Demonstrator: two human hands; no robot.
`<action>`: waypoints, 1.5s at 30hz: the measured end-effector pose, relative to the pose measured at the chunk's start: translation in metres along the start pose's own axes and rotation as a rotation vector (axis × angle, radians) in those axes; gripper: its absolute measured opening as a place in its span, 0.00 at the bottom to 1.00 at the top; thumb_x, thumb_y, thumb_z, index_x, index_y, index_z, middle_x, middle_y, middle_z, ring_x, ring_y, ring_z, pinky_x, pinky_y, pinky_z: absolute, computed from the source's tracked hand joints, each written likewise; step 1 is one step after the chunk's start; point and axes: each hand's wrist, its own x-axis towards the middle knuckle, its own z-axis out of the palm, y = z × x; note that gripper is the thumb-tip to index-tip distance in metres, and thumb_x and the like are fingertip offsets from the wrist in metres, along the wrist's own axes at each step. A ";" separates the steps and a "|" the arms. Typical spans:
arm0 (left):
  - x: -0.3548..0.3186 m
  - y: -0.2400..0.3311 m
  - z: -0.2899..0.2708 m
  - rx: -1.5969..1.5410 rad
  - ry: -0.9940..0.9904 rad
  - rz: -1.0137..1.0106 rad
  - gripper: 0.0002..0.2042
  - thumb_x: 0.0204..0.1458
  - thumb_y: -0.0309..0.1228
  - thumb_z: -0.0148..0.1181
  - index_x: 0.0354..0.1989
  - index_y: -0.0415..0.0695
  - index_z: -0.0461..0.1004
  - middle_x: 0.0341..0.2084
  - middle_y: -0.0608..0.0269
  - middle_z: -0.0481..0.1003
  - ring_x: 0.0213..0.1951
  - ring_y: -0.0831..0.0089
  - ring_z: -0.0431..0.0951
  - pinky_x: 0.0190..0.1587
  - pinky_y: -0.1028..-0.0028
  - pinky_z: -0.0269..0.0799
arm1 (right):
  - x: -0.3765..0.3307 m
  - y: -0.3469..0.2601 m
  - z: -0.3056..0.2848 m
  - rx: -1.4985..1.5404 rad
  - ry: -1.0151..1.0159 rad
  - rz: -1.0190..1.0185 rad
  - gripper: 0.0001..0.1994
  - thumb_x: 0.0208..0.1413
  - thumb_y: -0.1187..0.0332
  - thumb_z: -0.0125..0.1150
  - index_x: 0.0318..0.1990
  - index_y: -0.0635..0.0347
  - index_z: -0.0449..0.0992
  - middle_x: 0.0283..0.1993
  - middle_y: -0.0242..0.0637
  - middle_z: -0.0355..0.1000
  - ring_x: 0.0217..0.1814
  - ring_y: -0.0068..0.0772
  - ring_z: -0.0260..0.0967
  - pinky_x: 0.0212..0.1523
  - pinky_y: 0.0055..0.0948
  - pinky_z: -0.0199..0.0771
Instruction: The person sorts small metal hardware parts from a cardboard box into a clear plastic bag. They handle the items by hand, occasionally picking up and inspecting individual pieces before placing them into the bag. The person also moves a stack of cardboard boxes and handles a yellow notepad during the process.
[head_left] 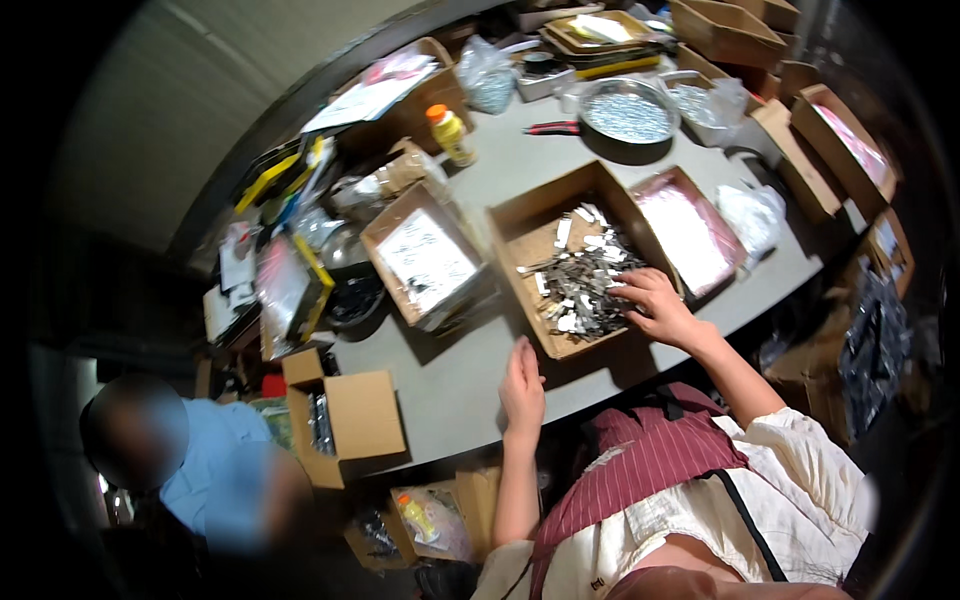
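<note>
A cardboard box (pixel 525 245) stands on the table in front of me, with a loose heap of small dark and silvery metal pieces (pixel 585 275) inside. Over its near right side reaches my right hand (pixel 655 308), fingers apart at the edge of the heap; I see nothing held in it. My left hand (pixel 522 390) is upright beside the box's near left corner, its fingers stretched out and nothing visible in it. Left of the box is a smaller carton (pixel 470 255) with white flat contents. To its right lies a shallow box (pixel 735 240) lined with pinkish plastic.
At the back of the grey table (pixel 520 150) are a round metal pan (pixel 630 110) of small shiny parts, red-handled pliers (pixel 552 128) and a yellow bottle (pixel 450 135). An open carton (pixel 365 415) is at the near left edge. Another person (pixel 220 460) is at the left.
</note>
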 end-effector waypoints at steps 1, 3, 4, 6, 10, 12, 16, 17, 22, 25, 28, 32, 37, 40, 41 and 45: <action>0.009 0.005 0.008 -0.016 -0.049 -0.039 0.20 0.67 0.38 0.50 0.61 0.36 0.68 0.44 0.42 0.79 0.47 0.46 0.80 0.50 0.62 0.74 | -0.006 -0.005 -0.008 -0.051 0.071 -0.024 0.21 0.46 0.73 0.63 0.51 0.56 0.77 0.60 0.42 0.71 0.64 0.48 0.64 0.68 0.48 0.57; 0.019 0.013 0.022 0.125 -0.109 -0.037 0.23 0.65 0.40 0.51 0.62 0.36 0.66 0.48 0.38 0.76 0.48 0.43 0.78 0.52 0.58 0.72 | -0.021 0.006 -0.021 -0.021 0.247 0.014 0.22 0.42 0.79 0.60 0.49 0.57 0.78 0.60 0.42 0.71 0.64 0.50 0.64 0.68 0.47 0.58; 0.024 0.015 0.026 0.199 -0.130 -0.034 0.25 0.64 0.41 0.52 0.63 0.35 0.64 0.50 0.37 0.74 0.49 0.41 0.76 0.53 0.55 0.71 | -0.029 0.015 -0.028 -0.067 0.295 0.079 0.21 0.42 0.79 0.60 0.49 0.58 0.78 0.60 0.43 0.71 0.64 0.50 0.64 0.67 0.47 0.59; 0.028 0.010 0.025 0.112 -0.199 -0.064 0.27 0.62 0.40 0.53 0.63 0.34 0.63 0.56 0.33 0.69 0.54 0.40 0.73 0.56 0.55 0.68 | -0.049 0.044 -0.044 -0.197 0.418 0.183 0.20 0.42 0.78 0.60 0.48 0.61 0.79 0.60 0.47 0.70 0.65 0.53 0.64 0.67 0.47 0.60; 0.018 -0.016 0.032 0.022 -0.185 -0.073 0.31 0.58 0.37 0.54 0.69 0.33 0.58 0.69 0.31 0.53 0.70 0.41 0.54 0.70 0.60 0.52 | -0.074 0.123 -0.090 -0.552 0.701 0.438 0.31 0.46 0.70 0.65 0.61 0.62 0.67 0.66 0.58 0.60 0.64 0.62 0.62 0.65 0.50 0.62; 0.020 -0.006 0.033 -0.061 -0.188 -0.107 0.33 0.57 0.34 0.54 0.70 0.33 0.56 0.72 0.32 0.48 0.74 0.46 0.48 0.72 0.62 0.46 | -0.096 0.171 -0.114 -0.583 0.749 0.565 0.35 0.48 0.65 0.66 0.65 0.61 0.62 0.65 0.60 0.57 0.64 0.64 0.61 0.65 0.50 0.62; 0.022 -0.009 0.045 -0.548 -0.197 -0.249 0.35 0.51 0.24 0.54 0.71 0.35 0.56 0.69 0.43 0.55 0.69 0.57 0.57 0.68 0.67 0.54 | -0.106 0.236 -0.144 -0.467 0.790 0.843 0.38 0.51 0.59 0.68 0.68 0.60 0.58 0.65 0.62 0.56 0.65 0.65 0.60 0.63 0.49 0.65; 0.021 -0.001 0.039 -0.777 -0.209 -0.349 0.36 0.48 0.18 0.54 0.72 0.36 0.57 0.66 0.51 0.62 0.63 0.63 0.67 0.63 0.70 0.63 | -0.103 0.244 -0.144 -0.374 0.764 0.872 0.35 0.54 0.56 0.67 0.68 0.54 0.62 0.66 0.58 0.58 0.65 0.61 0.62 0.62 0.46 0.67; 0.025 0.002 0.032 -0.660 -0.196 -0.320 0.36 0.45 0.15 0.50 0.70 0.35 0.59 0.56 0.57 0.72 0.52 0.72 0.74 0.55 0.75 0.70 | -0.094 0.281 -0.168 -0.163 0.693 0.828 0.15 0.60 0.58 0.59 0.48 0.54 0.80 0.38 0.42 0.79 0.42 0.47 0.78 0.44 0.39 0.75; 0.032 0.012 0.031 -0.619 -0.241 -0.339 0.36 0.44 0.14 0.48 0.69 0.34 0.60 0.53 0.58 0.74 0.50 0.73 0.75 0.52 0.76 0.71 | -0.108 0.298 -0.186 0.056 0.802 0.689 0.12 0.62 0.63 0.55 0.45 0.58 0.81 0.28 0.37 0.77 0.31 0.28 0.75 0.35 0.30 0.73; 0.038 0.013 0.033 -0.569 -0.221 -0.333 0.36 0.42 0.15 0.49 0.68 0.34 0.63 0.52 0.59 0.74 0.49 0.72 0.76 0.52 0.76 0.71 | -0.116 0.308 -0.196 0.327 0.859 0.621 0.13 0.65 0.62 0.56 0.41 0.63 0.80 0.27 0.30 0.75 0.26 0.21 0.72 0.29 0.24 0.70; 0.035 -0.002 0.044 -0.545 -0.153 -0.351 0.32 0.40 0.18 0.50 0.62 0.36 0.68 0.48 0.60 0.76 0.47 0.71 0.76 0.49 0.75 0.72 | -0.110 0.295 -0.215 0.694 0.905 0.627 0.13 0.65 0.60 0.58 0.41 0.61 0.80 0.27 0.30 0.74 0.24 0.22 0.72 0.27 0.23 0.73; 0.032 0.004 0.057 -0.577 -0.086 -0.330 0.29 0.41 0.19 0.51 0.59 0.36 0.71 0.47 0.59 0.77 0.48 0.70 0.76 0.50 0.75 0.71 | -0.109 0.316 -0.228 0.993 1.073 0.649 0.11 0.62 0.63 0.60 0.44 0.59 0.80 0.38 0.29 0.76 0.39 0.21 0.74 0.34 0.22 0.76; 0.026 0.005 0.060 -0.542 0.005 -0.328 0.30 0.41 0.18 0.51 0.60 0.36 0.70 0.48 0.58 0.76 0.50 0.69 0.75 0.52 0.74 0.71 | -0.100 0.326 -0.226 1.171 1.120 0.646 0.11 0.62 0.64 0.62 0.46 0.59 0.80 0.37 0.30 0.76 0.37 0.22 0.74 0.33 0.23 0.76; 0.024 0.009 0.058 -0.539 -0.028 -0.339 0.32 0.42 0.18 0.50 0.63 0.36 0.67 0.53 0.58 0.74 0.54 0.70 0.74 0.54 0.74 0.70 | -0.097 0.322 -0.228 1.200 1.126 0.648 0.11 0.62 0.64 0.62 0.46 0.59 0.79 0.37 0.30 0.76 0.36 0.22 0.75 0.32 0.24 0.76; 0.022 0.030 0.053 -0.527 -0.141 -0.325 0.39 0.41 0.16 0.50 0.71 0.35 0.59 0.65 0.59 0.67 0.61 0.71 0.69 0.62 0.75 0.64 | -0.085 0.324 -0.234 1.242 0.948 0.475 0.13 0.65 0.63 0.58 0.51 0.62 0.77 0.39 0.33 0.78 0.30 0.25 0.75 0.27 0.22 0.74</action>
